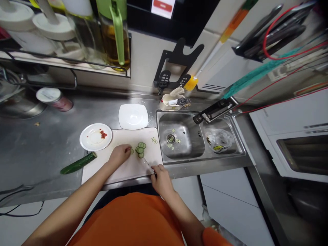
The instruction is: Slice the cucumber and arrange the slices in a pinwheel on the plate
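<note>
My right hand (162, 178) is closed around the handle of a knife (148, 165), whose blade points up and left toward a small pile of cucumber slices (140, 149). On the white cutting board (120, 174), my left hand (120, 153) has its fingertips pinched together at a thin cucumber slice (132, 150), just left of the pile. A few pale green shreds (154, 140) lie near the board's upper right corner. The uncut length of cucumber (78, 163) rests with its cut end at the board's left edge.
A round plate with red bits (88, 140) overlaps the board's upper left corner. Behind the board sits a white square plate (133, 117). To the right, the steel sink (188, 150) has slices around its drain, and a plastic bag (220, 140) lies in the second basin.
</note>
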Available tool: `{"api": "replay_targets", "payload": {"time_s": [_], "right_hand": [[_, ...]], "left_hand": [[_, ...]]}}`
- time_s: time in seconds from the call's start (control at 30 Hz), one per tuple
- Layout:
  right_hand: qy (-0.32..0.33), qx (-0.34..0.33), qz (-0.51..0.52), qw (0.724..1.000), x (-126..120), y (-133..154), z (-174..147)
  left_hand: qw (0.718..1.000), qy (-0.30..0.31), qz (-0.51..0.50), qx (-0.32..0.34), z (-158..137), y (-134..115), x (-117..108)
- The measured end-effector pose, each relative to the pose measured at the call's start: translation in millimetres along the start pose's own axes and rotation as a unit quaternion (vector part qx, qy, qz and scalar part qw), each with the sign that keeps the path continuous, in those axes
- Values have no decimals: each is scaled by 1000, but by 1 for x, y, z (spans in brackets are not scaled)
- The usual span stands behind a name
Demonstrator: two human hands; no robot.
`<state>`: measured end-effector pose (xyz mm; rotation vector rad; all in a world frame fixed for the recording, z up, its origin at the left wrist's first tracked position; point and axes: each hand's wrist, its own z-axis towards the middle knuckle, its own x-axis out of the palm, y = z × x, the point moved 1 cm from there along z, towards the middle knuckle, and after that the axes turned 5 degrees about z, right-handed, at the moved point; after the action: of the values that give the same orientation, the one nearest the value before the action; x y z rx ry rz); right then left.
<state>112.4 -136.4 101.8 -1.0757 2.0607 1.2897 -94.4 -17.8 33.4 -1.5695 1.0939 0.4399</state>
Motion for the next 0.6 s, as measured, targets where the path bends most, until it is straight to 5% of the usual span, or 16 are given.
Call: {"api": "replay_targets", "payload": {"time_s": [0.2,0.4,0.6], "right_hand": [[-6,-12,-14,1000,7,18,17],[42,-1,-71,997,7,35,43],[73,20,-88,993,11,46,53]], "left_hand": [[997,37,-14,-60,-4,12,-13],[983,5,-71,-172,-2,22,-10],[979,-36,-80,-182,-5,26,-6]]}}
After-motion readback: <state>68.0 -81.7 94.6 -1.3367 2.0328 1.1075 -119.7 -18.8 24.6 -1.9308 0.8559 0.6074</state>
